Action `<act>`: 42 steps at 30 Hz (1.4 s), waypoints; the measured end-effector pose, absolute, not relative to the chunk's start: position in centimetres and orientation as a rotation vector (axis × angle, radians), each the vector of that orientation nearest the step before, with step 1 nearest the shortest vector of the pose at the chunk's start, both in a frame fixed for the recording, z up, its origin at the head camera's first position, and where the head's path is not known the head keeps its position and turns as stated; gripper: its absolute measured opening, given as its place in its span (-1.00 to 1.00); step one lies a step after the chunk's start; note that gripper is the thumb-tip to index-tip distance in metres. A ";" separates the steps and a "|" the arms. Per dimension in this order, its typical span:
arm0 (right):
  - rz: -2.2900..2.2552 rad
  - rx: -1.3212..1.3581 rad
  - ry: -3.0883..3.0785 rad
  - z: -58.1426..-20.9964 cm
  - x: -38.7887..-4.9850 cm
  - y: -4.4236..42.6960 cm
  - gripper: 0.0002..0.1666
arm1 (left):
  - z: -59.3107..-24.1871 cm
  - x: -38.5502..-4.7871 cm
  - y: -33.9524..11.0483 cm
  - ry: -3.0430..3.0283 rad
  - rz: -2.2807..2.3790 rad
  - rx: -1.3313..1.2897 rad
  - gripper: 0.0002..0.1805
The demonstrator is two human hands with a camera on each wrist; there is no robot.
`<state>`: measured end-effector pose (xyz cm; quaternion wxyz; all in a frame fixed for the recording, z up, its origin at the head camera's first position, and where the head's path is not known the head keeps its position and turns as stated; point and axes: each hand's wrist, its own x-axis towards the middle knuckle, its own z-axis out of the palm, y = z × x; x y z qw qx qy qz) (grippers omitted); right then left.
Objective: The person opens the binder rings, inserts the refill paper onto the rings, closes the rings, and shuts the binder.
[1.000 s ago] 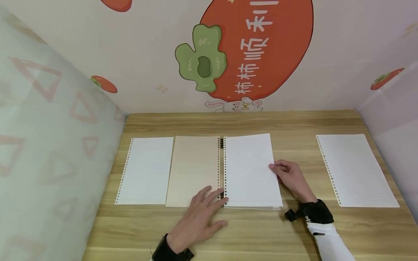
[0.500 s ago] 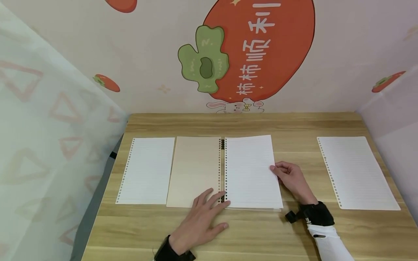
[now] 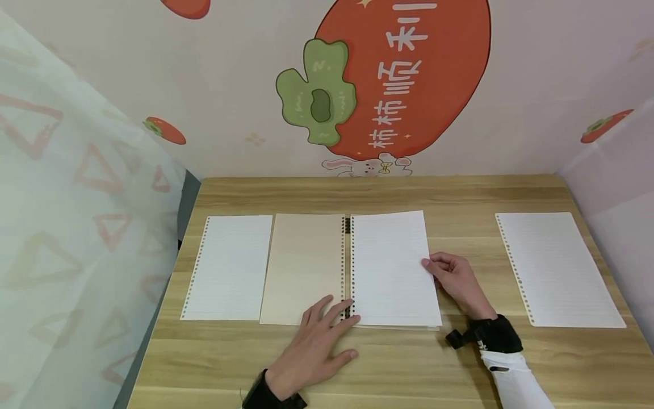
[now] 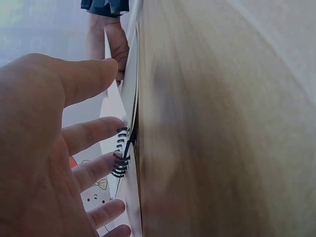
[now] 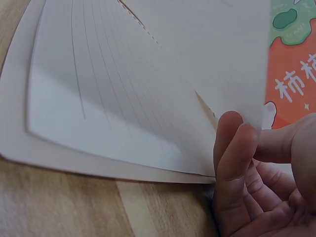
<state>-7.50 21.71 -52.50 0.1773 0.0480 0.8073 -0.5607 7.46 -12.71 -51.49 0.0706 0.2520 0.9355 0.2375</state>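
1. Quietly, a person works at a wooden table (image 3: 460, 193), a ring notebook (image 3: 368, 267) lying spread in the middle, a loose lined sheet (image 3: 227, 267) just beside it on the left and another loose page (image 3: 559, 270) well apart on the right.

2. The right hand (image 3: 457, 281) pinches the outer edge of the top sheet (image 5: 222, 49) between thumb and fingers; the page stands lifted from the leaves beneath, likely held by its free edge so the punched side can stay at the spine.

3. The left hand (image 3: 311, 349) lies palm down, fingers spread and gripping nothing, over the near corner of the beige leaf (image 3: 304, 261) and the black rings (image 4: 120, 165), presumably to steady the spine. From where I stand, it is hard to say whether the fingertips press the rings or merely rest there.

4. Compared with a second ago, both hands have barely shifted and the pinch is unchanged; at the far left, the pale curtain (image 3: 66, 255) has swung off the table's edge, baring a grey strip (image 3: 189, 199).
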 end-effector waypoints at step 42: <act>-1.304 -0.089 2.572 -51.8 -7.6 21.4 -0.62 | -51.6 7.9 -11.8 2.878 0.548 0.703 -0.43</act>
